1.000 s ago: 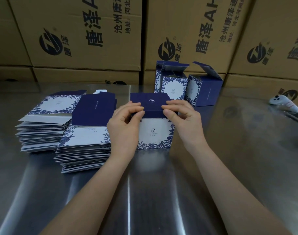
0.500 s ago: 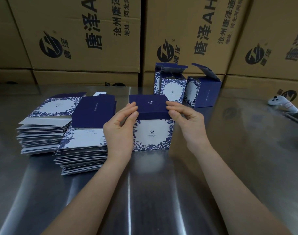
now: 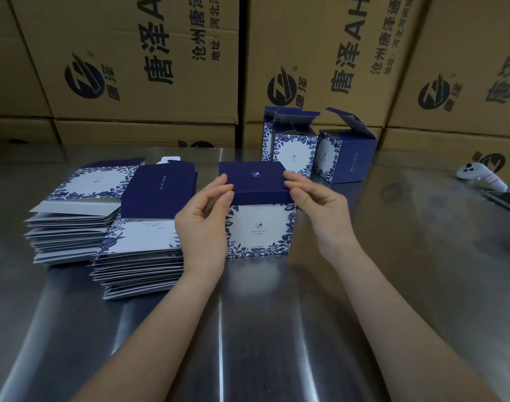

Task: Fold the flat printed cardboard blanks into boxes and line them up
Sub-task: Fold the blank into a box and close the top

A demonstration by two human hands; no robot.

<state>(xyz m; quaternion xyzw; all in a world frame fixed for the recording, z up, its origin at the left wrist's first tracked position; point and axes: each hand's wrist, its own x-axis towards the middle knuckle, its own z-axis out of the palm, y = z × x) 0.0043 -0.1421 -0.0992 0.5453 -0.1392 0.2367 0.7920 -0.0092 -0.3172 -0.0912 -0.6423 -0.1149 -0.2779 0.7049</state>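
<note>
Box (image 3: 259, 227) upright on shiny steel table (image 3: 248, 329); left hand (image 3: 201, 227), right hand (image 3: 323, 216) pinch its lid (image 3: 253, 181); brown cartons (image 3: 132, 53) behind.

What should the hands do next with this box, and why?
Probably lift the box and set it beside the two back boxes: its blue flap lies flat, and the left hand and right hand both pinch it.

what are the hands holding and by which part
The blue-and-white box, by its dark blue lid: left hand pinches the left edge, right hand the right edge.

Blank stacks (image 3: 143, 236) left of box (image 3: 259, 230)
</note>
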